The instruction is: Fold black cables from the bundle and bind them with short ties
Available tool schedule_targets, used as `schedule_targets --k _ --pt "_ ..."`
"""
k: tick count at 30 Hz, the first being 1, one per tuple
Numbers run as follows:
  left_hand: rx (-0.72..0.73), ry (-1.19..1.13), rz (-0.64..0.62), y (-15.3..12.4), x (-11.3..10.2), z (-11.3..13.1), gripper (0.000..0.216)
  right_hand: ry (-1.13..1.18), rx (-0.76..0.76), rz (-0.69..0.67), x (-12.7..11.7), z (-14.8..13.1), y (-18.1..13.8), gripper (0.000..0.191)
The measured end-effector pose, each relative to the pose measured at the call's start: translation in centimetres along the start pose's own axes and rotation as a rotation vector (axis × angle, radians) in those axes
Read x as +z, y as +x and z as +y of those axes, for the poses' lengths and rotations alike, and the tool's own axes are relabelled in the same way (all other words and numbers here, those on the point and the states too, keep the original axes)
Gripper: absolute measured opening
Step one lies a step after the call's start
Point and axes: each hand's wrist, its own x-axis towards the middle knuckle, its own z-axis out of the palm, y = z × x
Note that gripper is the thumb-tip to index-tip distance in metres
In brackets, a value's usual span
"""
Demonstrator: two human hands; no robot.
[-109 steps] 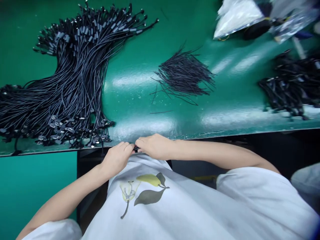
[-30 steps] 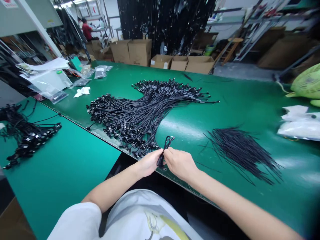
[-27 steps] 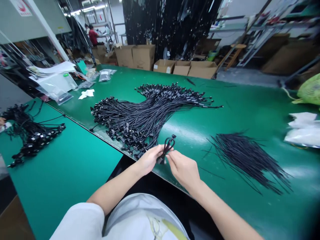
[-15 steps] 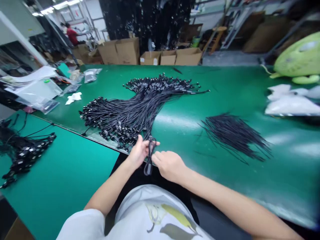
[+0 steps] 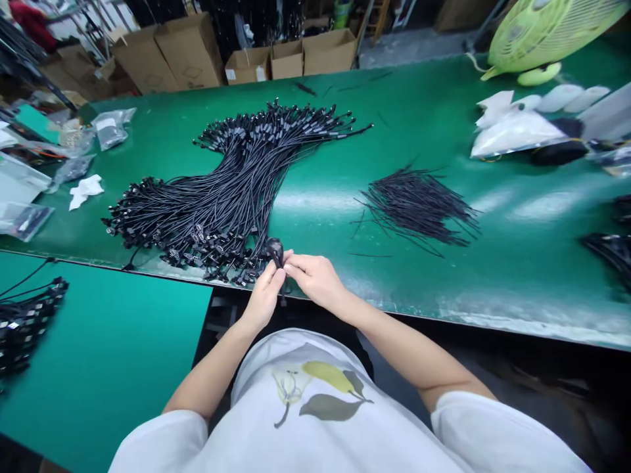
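Observation:
My left hand [image 5: 265, 297] and my right hand [image 5: 314, 279] meet at the near edge of the green table [image 5: 345, 210]. Both are closed on one folded black cable [image 5: 274, 251], pinched between the fingertips, its loop standing up just above them. Right beyond the hands lies a big fanned pile of black cables with connectors [image 5: 227, 190]. A smaller heap of thin black ties [image 5: 419, 207] lies to the right of it.
A second green table [image 5: 123, 341] at the lower left carries another cable bundle [image 5: 24, 322]. Plastic bags [image 5: 517, 128] and a green fan [image 5: 542, 29] sit at the far right, bags and paper at the left, cardboard boxes [image 5: 192, 49] behind.
The view has tilted down and swung. My hands have folded the cable shorter and lowered it to the table's edge; the dangling end seen half a second ago is tucked in.

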Motion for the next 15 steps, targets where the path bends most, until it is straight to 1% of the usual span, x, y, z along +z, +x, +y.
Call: schedule_targets --k 2,3,4,5,6,7,9,10,11,12,13,15 --pt "0.019 -0.031 0.032 0.0 0.4 0.4 0.035 0.361 0.177 -0.212 -0.1 1.0 0.2 0.04" --pt "0.015 -0.065 0.045 0.1 0.5 0.7 0.033 0.505 0.251 -0.328 -0.2 1.5 0.2 0.045" --pt "0.008 -0.108 0.064 0.2 0.7 1.0 0.031 0.6 0.302 -0.424 -0.4 1.8 0.2 0.048" --pt "0.0 -0.156 0.09 0.3 0.8 1.3 0.029 0.629 0.325 -0.476 -0.7 2.1 0.0 0.051" --pt "-0.009 -0.204 0.123 0.5 0.9 1.6 0.028 0.6 0.319 -0.46 -1.1 2.2 -0.2 0.052" --pt "-0.019 -0.244 0.156 0.7 1.0 1.8 0.026 0.532 0.29 -0.377 -1.4 2.2 -0.5 0.05" --pt "-0.05 -0.281 0.194 0.9 1.4 1.8 0.025 0.384 0.194 -0.132 -1.9 2.0 -1.0 0.039" --pt "-0.078 -0.275 0.191 1.0 1.8 1.6 0.026 0.347 0.15 -0.015 -2.0 1.9 -1.2 0.035" --pt "-0.118 -0.252 0.166 1.0 2.3 1.2 0.028 0.348 0.122 0.058 -2.1 1.9 -1.3 0.034" --pt "-0.165 -0.215 0.118 0.9 2.7 0.8 0.031 0.388 0.119 0.076 -2.0 2.0 -1.5 0.034" --pt "-0.211 -0.165 0.05 0.8 3.3 0.4 0.035 0.455 0.149 0.047 -2.0 2.2 -1.6 0.035" --pt "-0.285 -0.057 -0.116 0.4 4.2 -0.4 0.04 0.625 0.276 -0.021 -1.9 2.9 -2.0 0.04"
